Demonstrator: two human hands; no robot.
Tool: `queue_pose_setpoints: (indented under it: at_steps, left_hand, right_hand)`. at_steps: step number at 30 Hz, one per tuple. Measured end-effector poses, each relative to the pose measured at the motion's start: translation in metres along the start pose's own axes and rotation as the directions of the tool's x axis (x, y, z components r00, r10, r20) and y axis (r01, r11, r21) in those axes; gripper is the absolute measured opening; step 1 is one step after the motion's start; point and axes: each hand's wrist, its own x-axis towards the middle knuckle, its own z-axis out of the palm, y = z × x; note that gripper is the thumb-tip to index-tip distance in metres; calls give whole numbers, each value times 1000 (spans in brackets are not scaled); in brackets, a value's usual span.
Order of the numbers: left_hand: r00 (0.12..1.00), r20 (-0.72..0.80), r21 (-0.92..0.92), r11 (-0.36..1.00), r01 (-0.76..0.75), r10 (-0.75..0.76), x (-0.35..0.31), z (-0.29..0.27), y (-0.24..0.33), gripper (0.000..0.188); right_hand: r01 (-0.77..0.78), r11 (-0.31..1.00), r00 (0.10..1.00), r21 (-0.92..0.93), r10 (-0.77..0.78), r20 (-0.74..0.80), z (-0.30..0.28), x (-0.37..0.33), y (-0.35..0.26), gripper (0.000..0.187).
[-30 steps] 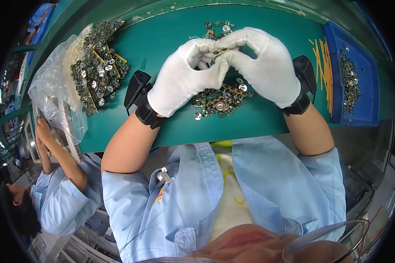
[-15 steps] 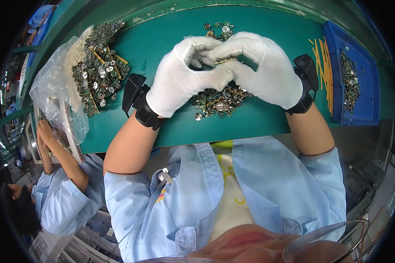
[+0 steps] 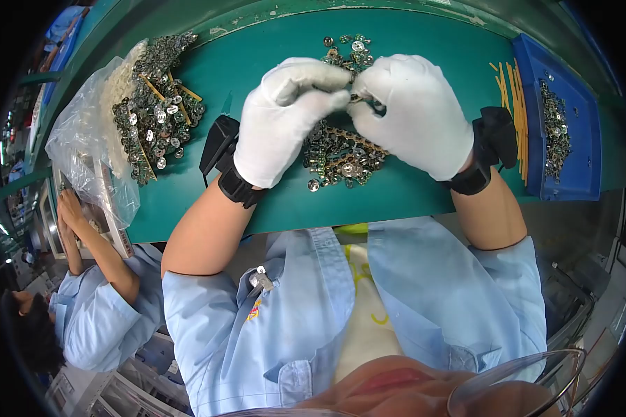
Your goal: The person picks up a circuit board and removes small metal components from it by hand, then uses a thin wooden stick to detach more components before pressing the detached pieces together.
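Observation:
Both my hands wear white gloves and meet above the middle of the green table. My left hand (image 3: 282,115) is closed, thumb and fingers brought together at a small dark and gold electronic part (image 3: 355,98). My right hand (image 3: 414,115) pinches that same part from the other side; most of it is hidden by the fingertips. Below the gloves lies a pile of small electronic parts (image 3: 346,167) with round silver discs, green bits and brown perforated strips. More such parts (image 3: 358,46) show beyond my fingers.
At the left, a larger heap of the disc parts (image 3: 161,118) lies beside a clear plastic bag (image 3: 83,132). Thin yellowish strips (image 3: 518,118) lie at the right, alongside a blue tray (image 3: 583,167) holding more parts. A co-worker's hands (image 3: 69,208) are at the far left.
My hands have drawn slightly apart and turned, the fingertips now tighter around the small part. More of the pile beneath shows.

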Motion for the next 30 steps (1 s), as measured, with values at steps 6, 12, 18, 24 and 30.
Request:
queue_pose_setpoints:
  at_steps: [6,12,18,24,30]
  left_hand:
    - [996,-34,-122,989,-83,79,-3,-7,-13,14]
    - [996,-45,-209,974,-87,79,-8,-7,-7,15]
    - [988,-150,-119,992,-40,22,-8,-1,1,10]
    - [981,-188,-110,994,20,-41,-8,0,5,9]
    - [983,-143,146,985,-93,114,-6,-1,6,5]
  right_hand:
    - [-308,862,932,403,189,309,-6,3,5,10]
    - [-534,539,835,651,213,508,-3,1,7,15]
    - [-497,502,865,708,226,447,-1,1,0,15]
    - [-516,645,852,564,315,419,-5,2,-6,17]
    - [-492,710,861,505,308,405,-3,-1,-3,17]
